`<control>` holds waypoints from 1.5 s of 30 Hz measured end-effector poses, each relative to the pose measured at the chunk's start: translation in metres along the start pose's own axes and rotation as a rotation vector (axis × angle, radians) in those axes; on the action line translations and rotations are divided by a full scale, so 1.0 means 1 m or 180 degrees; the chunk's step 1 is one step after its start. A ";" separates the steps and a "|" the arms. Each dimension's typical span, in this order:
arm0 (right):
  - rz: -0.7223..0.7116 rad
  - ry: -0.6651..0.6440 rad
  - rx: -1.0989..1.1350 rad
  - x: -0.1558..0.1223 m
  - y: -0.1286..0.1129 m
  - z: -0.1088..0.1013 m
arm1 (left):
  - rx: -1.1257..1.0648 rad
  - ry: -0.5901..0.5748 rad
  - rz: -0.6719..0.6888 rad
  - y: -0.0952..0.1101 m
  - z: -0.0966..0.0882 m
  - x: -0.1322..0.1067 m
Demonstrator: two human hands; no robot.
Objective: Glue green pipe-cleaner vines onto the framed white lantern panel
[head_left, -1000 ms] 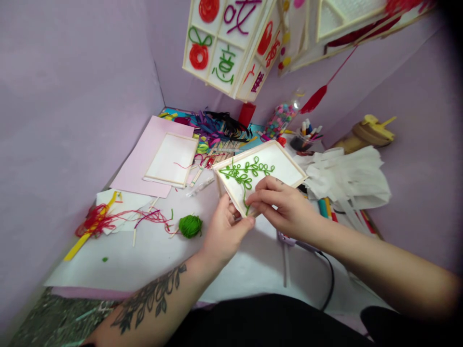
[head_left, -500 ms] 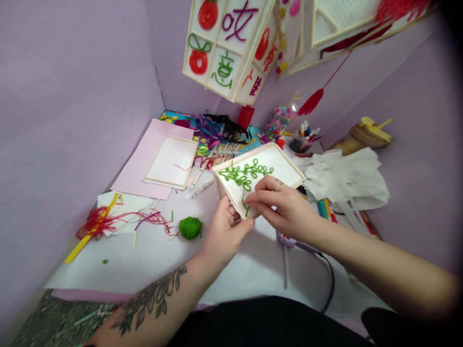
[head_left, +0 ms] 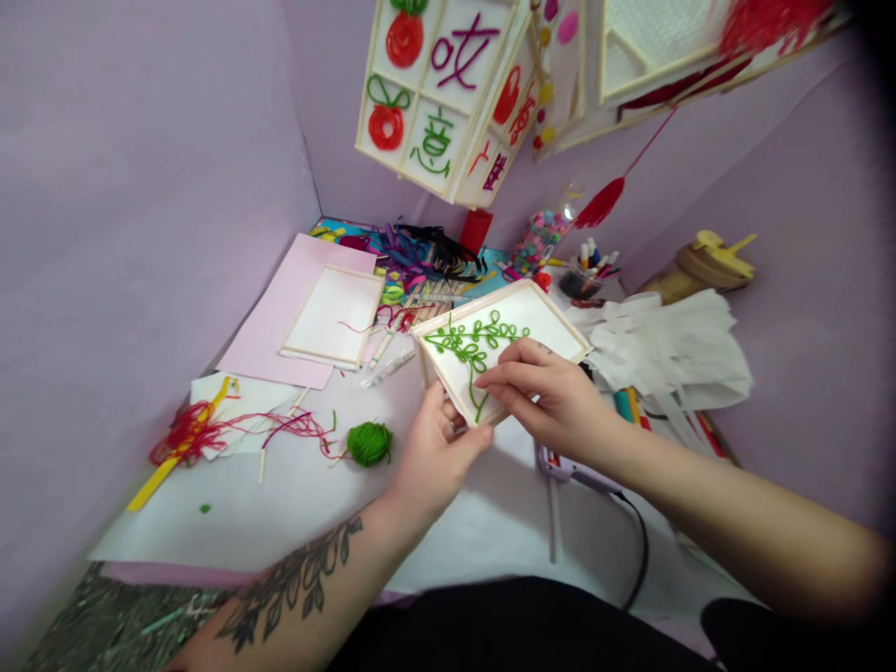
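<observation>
My left hand (head_left: 442, 446) grips the lower corner of a wood-framed white panel (head_left: 542, 322), thumb on the front edge and fingers behind. Green yarn (head_left: 473, 350) lies on the panel as a leafy branch with looped leaves, its stem running down to the near corner. My right hand (head_left: 539, 387) is over the panel's face, fingertips pinched together at the stem of the yarn; the exact contact is partly hidden. A ball of green yarn (head_left: 369, 443) sits on the table left of my left hand.
A purple glue gun (head_left: 581, 474) with a cord lies beneath my right forearm. On the left are another framed panel (head_left: 334, 315) and tangled red yarn (head_left: 189, 434). White fabric strips (head_left: 672, 345) lie at right. A decorated lantern (head_left: 438, 103) hangs above.
The fingertips of my right hand have shifted slightly up along the yarn stem, uncovering more of its lower end. My left hand keeps its hold on the panel.
</observation>
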State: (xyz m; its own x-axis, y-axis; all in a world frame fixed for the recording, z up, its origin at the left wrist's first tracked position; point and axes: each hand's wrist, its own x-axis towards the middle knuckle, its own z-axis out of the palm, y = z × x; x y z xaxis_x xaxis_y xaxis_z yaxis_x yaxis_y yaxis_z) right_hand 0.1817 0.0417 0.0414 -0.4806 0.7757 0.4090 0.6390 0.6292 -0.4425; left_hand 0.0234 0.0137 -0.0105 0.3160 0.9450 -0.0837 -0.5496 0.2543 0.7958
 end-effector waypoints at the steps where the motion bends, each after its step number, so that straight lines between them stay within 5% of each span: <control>1: 0.0016 0.0003 -0.0008 0.000 0.000 0.000 | -0.0001 -0.0013 0.0015 0.000 0.000 0.000; 11: 0.0114 0.0077 0.0115 0.005 -0.001 -0.002 | -0.0003 -0.0002 0.0016 0.001 0.001 0.001; 15: 0.0656 0.0404 0.0385 0.003 0.000 -0.011 | -0.0034 -0.0027 -0.0019 0.002 0.001 0.000; 18: 0.1006 0.1189 0.0928 0.007 0.005 -0.021 | -0.0033 -0.0011 -0.0039 0.003 0.001 -0.001; 22: 0.0871 0.2646 0.1427 0.019 0.016 -0.046 | 0.0013 0.0059 -0.0037 0.001 0.000 0.000; 25: 0.0732 0.2956 0.1308 0.024 0.023 -0.064 | 0.0044 0.0100 -0.0036 0.001 0.000 0.000; 29: 0.0802 0.2288 0.1169 0.021 0.024 -0.066 | 0.0090 0.0109 -0.0065 0.003 0.001 -0.001; 38: 0.0496 0.0292 0.0341 0.053 0.021 -0.025 | 0.0009 0.0014 0.0013 0.003 0.002 -0.001; 45: -0.0414 -0.0289 -0.0548 0.091 0.047 -0.006 | -0.0011 0.0089 -0.0098 0.004 0.001 -0.001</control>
State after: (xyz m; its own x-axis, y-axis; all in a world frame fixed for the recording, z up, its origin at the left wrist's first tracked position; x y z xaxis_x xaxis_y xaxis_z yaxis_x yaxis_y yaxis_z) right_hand 0.1716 0.1413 0.0632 -0.6127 0.6948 0.3767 0.6575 0.7125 -0.2449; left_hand 0.0218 0.0138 -0.0061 0.3112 0.9421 -0.1251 -0.5427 0.2842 0.7904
